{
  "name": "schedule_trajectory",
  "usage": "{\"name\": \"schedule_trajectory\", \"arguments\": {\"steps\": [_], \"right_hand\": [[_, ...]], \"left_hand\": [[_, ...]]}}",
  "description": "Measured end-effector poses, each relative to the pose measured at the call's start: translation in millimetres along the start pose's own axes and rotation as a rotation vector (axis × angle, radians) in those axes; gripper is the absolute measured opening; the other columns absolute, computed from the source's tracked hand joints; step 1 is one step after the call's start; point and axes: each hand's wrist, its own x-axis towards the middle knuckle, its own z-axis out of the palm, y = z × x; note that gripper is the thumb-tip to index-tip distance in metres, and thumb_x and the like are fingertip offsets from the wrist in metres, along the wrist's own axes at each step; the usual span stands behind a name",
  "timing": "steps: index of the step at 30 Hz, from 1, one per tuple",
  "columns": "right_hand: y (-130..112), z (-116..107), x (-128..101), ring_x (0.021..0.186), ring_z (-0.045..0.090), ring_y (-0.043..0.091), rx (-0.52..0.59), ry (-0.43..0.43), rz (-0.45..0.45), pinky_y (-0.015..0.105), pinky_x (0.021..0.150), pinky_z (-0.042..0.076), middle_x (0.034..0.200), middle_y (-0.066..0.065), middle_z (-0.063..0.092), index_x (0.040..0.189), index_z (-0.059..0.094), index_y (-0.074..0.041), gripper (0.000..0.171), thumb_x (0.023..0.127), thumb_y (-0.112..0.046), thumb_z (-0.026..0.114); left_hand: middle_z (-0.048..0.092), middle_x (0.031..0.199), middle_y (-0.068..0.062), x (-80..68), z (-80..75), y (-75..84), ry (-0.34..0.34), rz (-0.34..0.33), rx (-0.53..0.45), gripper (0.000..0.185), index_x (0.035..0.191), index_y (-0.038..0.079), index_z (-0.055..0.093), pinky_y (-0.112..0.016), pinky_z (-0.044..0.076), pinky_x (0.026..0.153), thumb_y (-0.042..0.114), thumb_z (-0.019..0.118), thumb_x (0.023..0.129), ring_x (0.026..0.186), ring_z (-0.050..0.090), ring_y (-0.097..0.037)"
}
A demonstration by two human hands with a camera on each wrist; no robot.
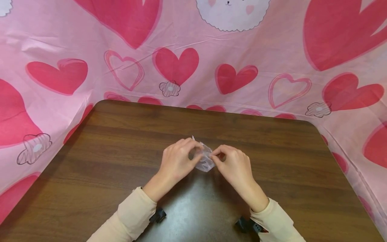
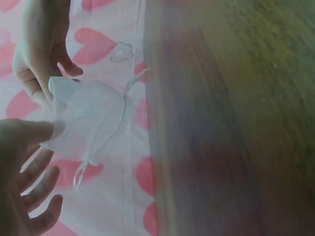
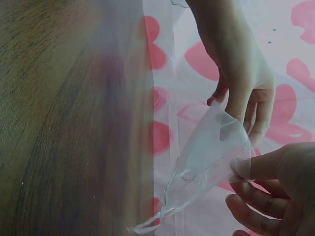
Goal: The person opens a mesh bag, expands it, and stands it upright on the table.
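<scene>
Pink heart-printed cloth [image 1: 272,60] walled in the dark wooden table [image 1: 105,161]. Over its middle, my left hand [image 1: 176,161] and right hand [image 1: 234,166] each pinched one side of a sheer drawstring pouch [image 1: 205,159]. Pulling unevenly could have torn the thin mesh or slipped it free.

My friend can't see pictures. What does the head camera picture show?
Two hands hold a small see-through drawstring pouch above a dark wooden table: the left hand pinches one side and the right hand pinches the other. A pink cloth with red hearts hangs behind the table.
</scene>
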Motion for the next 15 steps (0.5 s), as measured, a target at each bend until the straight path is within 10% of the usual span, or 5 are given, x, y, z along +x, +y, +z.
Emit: {"name": "schedule_trajectory", "arguments": {"steps": [15], "right_hand": [[-1.6,-1.2,-1.6,0.058,0.052,0.008,-0.003,0.005,-0.02,0.031,0.051,0.041,0.08,-0.006,0.07,0.094,0.079,-0.017,0.011,0.084,-0.012,0.079]], "left_hand": [[0.069,0.082,0.016,3.3,-2.5,-0.9,0.025,-0.039,0.019,0.01,0.085,0.028,0.077,-0.031,0.047,0.055,0.028,0.084,0.079,0.076,0.06,-0.008]]}}
